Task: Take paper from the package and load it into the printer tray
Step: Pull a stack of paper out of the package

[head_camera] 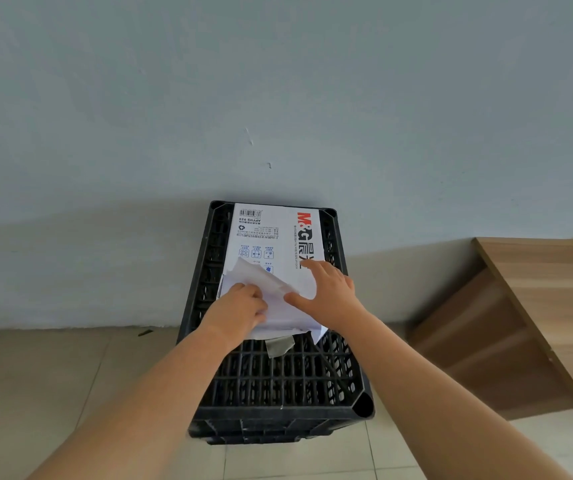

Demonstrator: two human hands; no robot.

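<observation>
A white paper package point(271, 233) with red and black lettering and a barcode lies flat on an upturned black plastic crate point(278, 379). Its near end is torn open, and a wrapper flap point(261, 273) is folded up and back. My left hand point(240, 306) is closed on the torn wrapper at the near left corner. My right hand point(330, 292) lies flat on the package's right side, fingers spread and pressing down. White sheets point(288, 320) show at the open end. No printer is in view.
A grey scrap of tape or wrapper point(280, 344) hangs at the package's near edge. A wooden desk point(555, 289) stands at the right. The crate sits against a pale wall point(278, 98) on a tiled floor point(35, 375).
</observation>
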